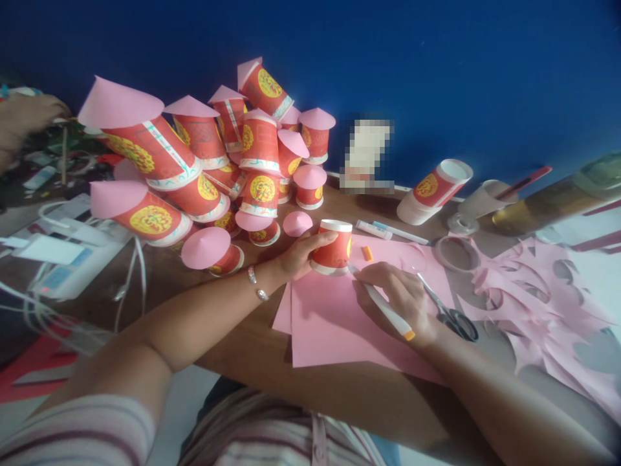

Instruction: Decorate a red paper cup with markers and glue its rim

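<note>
My left hand (299, 254) is closed around a red paper cup (332, 249) with white bands at rim and base. Between the fingers of my right hand (395, 291) is a white marker (385, 309) with an orange end. Its tip points at the cup's lower white band; whether it touches I cannot tell. Beneath both hands lie sheets of pink paper (330, 336). A small orange cap (367, 252) rests on the paper behind the marker. Beside my right wrist are black-handled scissors (458, 320).
Several red cups with pink paper cones (206, 248) are piled at the left. Stacked cups (436, 191), a tape roll (458, 252) and pink paper scraps (538, 304) are at the right. A power strip (68, 259) with cables lies left. Another person's hand (32, 116) shows far left.
</note>
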A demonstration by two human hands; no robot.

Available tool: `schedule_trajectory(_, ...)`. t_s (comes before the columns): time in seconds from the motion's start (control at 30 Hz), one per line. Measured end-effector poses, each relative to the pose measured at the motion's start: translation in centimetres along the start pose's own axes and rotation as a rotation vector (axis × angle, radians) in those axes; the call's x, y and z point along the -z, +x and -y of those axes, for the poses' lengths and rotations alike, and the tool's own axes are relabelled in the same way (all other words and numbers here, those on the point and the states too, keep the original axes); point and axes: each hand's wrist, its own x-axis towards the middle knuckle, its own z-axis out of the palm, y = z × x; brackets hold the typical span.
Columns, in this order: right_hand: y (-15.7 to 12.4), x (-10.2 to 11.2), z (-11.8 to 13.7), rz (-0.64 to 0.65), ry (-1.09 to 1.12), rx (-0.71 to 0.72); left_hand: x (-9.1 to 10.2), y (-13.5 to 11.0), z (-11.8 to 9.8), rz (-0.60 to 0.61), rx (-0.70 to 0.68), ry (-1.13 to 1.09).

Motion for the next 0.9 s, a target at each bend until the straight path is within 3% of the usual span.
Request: schedule_trajectory(0.9,-0.03,-0.05,0.04,0.014,0.008,-0.008,0.24,0.04,0.12,0.007,0.027,0.026)
